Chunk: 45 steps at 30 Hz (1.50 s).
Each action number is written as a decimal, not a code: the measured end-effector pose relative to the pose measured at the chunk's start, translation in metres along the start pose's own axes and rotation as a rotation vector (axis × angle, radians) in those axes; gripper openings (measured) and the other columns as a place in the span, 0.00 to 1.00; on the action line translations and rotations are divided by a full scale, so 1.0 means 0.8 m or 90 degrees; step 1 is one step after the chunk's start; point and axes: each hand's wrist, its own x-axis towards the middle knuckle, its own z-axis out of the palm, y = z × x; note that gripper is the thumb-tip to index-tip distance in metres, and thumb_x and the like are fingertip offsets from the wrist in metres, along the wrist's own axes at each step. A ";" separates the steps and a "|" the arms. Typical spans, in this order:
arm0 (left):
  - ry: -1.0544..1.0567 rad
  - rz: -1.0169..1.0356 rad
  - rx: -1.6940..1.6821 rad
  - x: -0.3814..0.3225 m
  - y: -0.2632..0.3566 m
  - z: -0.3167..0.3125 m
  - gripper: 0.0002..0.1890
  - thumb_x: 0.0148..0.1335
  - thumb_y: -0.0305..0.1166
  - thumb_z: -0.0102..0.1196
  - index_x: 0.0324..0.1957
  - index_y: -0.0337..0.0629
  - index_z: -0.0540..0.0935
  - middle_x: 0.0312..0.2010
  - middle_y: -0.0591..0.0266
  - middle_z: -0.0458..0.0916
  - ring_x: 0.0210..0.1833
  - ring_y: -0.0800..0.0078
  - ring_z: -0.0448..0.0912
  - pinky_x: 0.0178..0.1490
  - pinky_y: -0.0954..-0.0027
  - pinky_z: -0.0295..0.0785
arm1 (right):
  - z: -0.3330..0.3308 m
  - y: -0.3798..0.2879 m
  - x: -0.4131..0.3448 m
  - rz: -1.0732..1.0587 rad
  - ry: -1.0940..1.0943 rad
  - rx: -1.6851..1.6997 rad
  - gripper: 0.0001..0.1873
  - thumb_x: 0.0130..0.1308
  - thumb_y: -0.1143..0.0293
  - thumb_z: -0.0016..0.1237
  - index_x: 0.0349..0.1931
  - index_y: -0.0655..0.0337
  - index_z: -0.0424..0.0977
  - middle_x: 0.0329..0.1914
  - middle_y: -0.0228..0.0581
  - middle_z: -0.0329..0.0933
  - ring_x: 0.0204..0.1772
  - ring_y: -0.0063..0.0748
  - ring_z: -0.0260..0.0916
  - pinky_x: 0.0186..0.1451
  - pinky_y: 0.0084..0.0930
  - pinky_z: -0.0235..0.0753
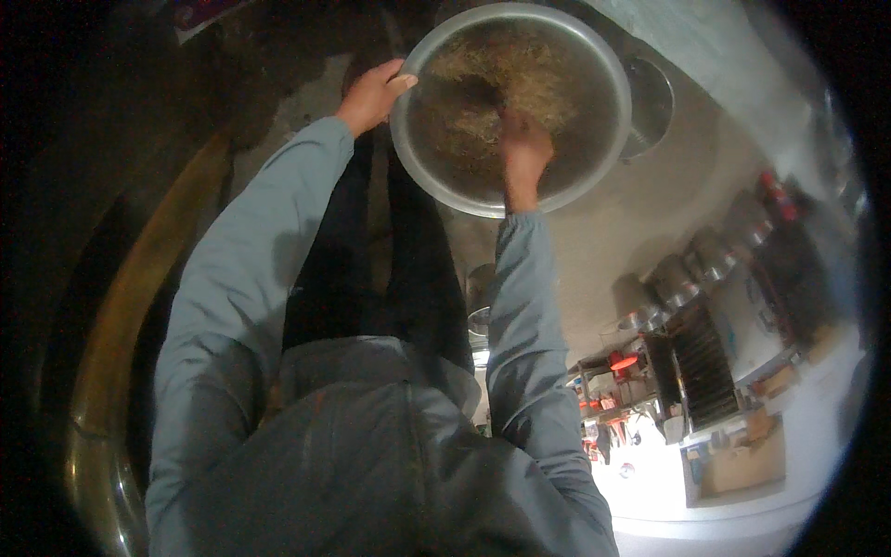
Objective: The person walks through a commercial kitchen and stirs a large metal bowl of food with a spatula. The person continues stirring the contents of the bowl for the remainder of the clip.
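A large round metal basin (511, 207) with a wide pale rim is at the top centre. Brownish, shredded-looking food or plant matter (532, 76) is spread over its bottom. My left hand (376, 94) grips the rim on the left side, thumb on top. My right hand (525, 150) reaches over the near rim into the basin, its fingers curled down towards the loose matter. Blur and shade hide the fingertips, so whether they hold a dark tool or some of the matter is unclear.
Right of the basin stands a round metal pot (647, 108), partly hidden. Several metal pots (672, 282) line the right side near a dark grate (703, 372). A brown curved edge (118, 320) runs down the left. Below the basin, another metal vessel (479, 320) shows beside my right sleeve.
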 end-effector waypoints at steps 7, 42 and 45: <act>0.034 0.096 0.067 0.009 -0.011 0.008 0.21 0.64 0.40 0.50 0.55 0.38 0.73 0.46 0.56 0.79 0.41 0.66 0.78 0.45 0.67 0.72 | -0.100 -0.014 -0.048 0.105 -0.010 0.055 0.17 0.59 0.59 0.51 0.42 0.62 0.78 0.36 0.53 0.78 0.42 0.47 0.76 0.44 0.35 0.74; 0.033 0.102 0.025 0.007 -0.014 0.015 0.21 0.64 0.40 0.50 0.56 0.42 0.72 0.43 0.60 0.79 0.41 0.70 0.76 0.42 0.67 0.71 | -0.091 0.020 -0.016 -0.097 -0.114 -0.104 0.15 0.60 0.64 0.49 0.46 0.57 0.77 0.36 0.53 0.77 0.39 0.52 0.75 0.42 0.42 0.74; 0.009 0.111 0.015 0.014 -0.019 0.017 0.21 0.65 0.42 0.48 0.58 0.46 0.70 0.40 0.66 0.78 0.35 0.75 0.74 0.32 0.69 0.71 | -0.108 0.026 0.023 -0.180 -0.006 -0.105 0.14 0.61 0.62 0.49 0.42 0.60 0.78 0.36 0.53 0.78 0.38 0.51 0.76 0.41 0.43 0.73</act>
